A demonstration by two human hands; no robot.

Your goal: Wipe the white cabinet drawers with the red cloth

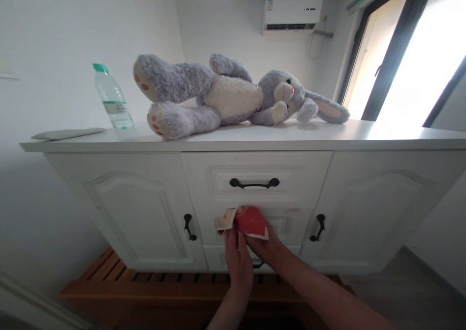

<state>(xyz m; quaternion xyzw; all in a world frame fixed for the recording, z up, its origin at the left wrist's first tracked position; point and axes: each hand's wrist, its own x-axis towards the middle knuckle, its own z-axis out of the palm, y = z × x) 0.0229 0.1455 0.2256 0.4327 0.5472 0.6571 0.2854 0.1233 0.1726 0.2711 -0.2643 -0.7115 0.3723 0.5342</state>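
A red and cream cloth (251, 221) is bunched up in front of the middle drawer of a white cabinet. My left hand (237, 255) pinches its left, cream-patterned part from below, fingers pressed together. Close beside it, my right hand (262, 242) is wrapped behind and under the red part, its fingers mostly hidden by the cloth. The two hands touch or nearly touch. The cloth covers the middle of the drawer front, with the drawer's panel showing on both sides.
On the cabinet top (291, 132) a grey plush rabbit (233, 97) lies on its side. Left of it stand a clear bottle (114, 99) and a flat pale object (67, 134). Black handles (255, 183) stick out from the cabinet. A slatted wooden bench (145, 288) is below.
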